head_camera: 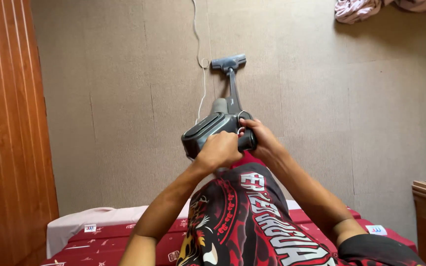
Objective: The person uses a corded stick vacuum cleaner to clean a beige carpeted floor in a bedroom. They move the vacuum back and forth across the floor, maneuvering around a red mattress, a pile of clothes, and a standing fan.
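The fingers of the right hand are wrapped around the dark grip at the back of a grey stick vacuum cleaner, clenched on it. The left hand lies over the underside of the same motor body, its fingers curled against the casing so that both hands carry the machine together in front of a red and black printed shirt.

From the body a slim grey tube runs away from the person to the floor head, which rests flat on the beige carpet. A thin white cord trails along the carpet just beside the head and loops close to it.

Judging by this, the vacuuming is under way rather than finished: the head sits in the middle of the carpet, with wide stretches on either side, and no difference between cleaned and uncleaned areas can be made out.

A wooden wardrobe panel stands at the left, crumpled pink cloth lies at the far edge, and a bed with a red patterned sheet is below the arms.
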